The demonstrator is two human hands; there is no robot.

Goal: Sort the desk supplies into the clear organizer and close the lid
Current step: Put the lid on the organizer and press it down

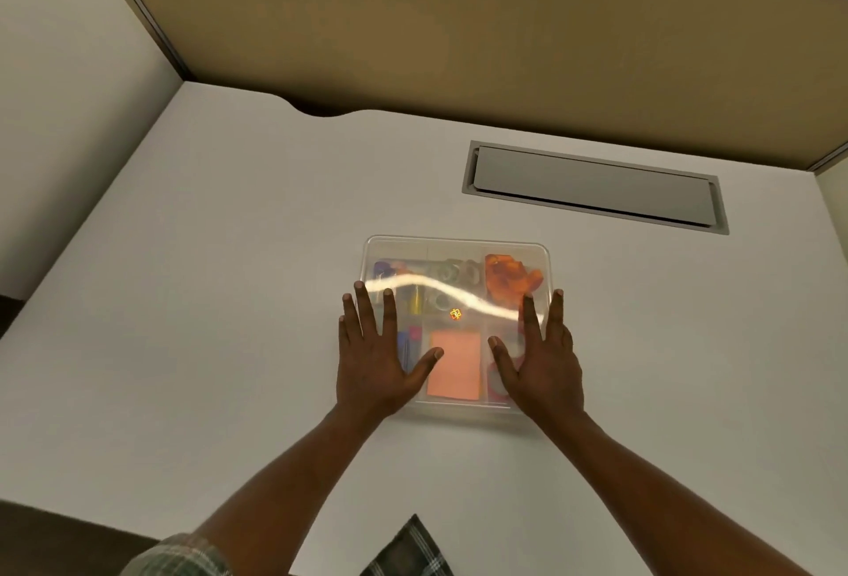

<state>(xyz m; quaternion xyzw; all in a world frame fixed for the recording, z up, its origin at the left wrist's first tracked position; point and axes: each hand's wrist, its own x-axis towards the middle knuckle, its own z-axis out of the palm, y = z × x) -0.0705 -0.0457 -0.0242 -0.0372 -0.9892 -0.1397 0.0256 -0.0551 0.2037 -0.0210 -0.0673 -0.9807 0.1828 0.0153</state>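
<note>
The clear organizer (456, 323) sits on the white desk (229, 300), near the middle and toward the front edge, with its lid (459, 249) down over the compartments. A bright streak of reflected light runs across the lid from left to right. Through the plastic, an orange pad (454, 364) lies in the near middle compartment. Orange items (511, 279) fill the far right compartment, pale rings (452, 275) lie in the far middle one, and blue and purple bits (406, 341) show at the left, too blurred to name. A small red-and-yellow mark (455, 314) sits near the lid's centre.

The left hand (374, 364) lies flat, palm down, on the left side of the lid, fingers spread and pointing away, thumb angled inward over the pad. The right hand (541, 364) lies flat on the right side in a mirrored pose, fingers spread, thumb toward the pad. Neither hand pinches or holds anything.

Both forearms reach in from the bottom of the view, with plaid sleeves (183, 557) at the lower edge.

Beyond the organizer, to the right, a grey hatch (592, 185) is set into the desk. A tan partition (459, 24) rises behind the desk.
</note>
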